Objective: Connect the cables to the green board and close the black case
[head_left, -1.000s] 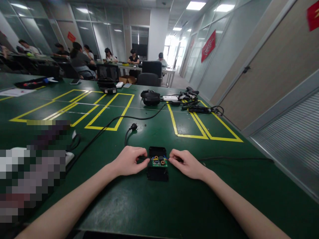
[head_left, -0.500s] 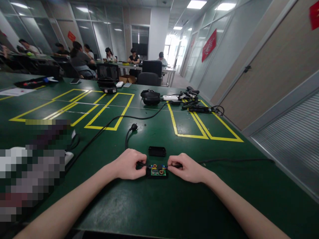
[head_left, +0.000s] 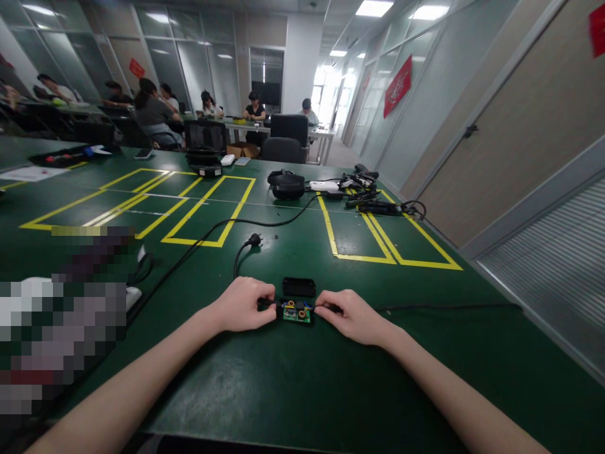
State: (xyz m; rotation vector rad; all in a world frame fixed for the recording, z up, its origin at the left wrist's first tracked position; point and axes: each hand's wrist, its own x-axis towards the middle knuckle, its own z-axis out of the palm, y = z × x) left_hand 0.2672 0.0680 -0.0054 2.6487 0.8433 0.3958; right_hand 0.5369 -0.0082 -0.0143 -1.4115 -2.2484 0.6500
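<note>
Between my hands lies a green circuit board (head_left: 297, 313) with copper-wound coils, set in a small black case half on the table. My left hand (head_left: 243, 304) is closed in a pinch on the black cable at the board's left end. At the right end, my right hand (head_left: 352, 316) pinches the other black cable (head_left: 449, 307), which runs off to the right. Thin coloured wires show where both cables meet the board. Just behind it, the matching black case half (head_left: 299, 287) lies with its hollow side up. A power plug (head_left: 255, 239) lies beyond my left hand.
Yellow tape marks rectangles on the green table (head_left: 227, 391). A long black cord (head_left: 189, 251) crosses it to the left. Farther back are a black headset (head_left: 286, 185), a tangle of black gear (head_left: 368, 192) and a phone (head_left: 144, 153). Several people sit at far tables.
The board in its case half has shifted slightly away from me and to the left, nearer the other case half. My left hand has moved a little the same way. Both pinches stay closed.
</note>
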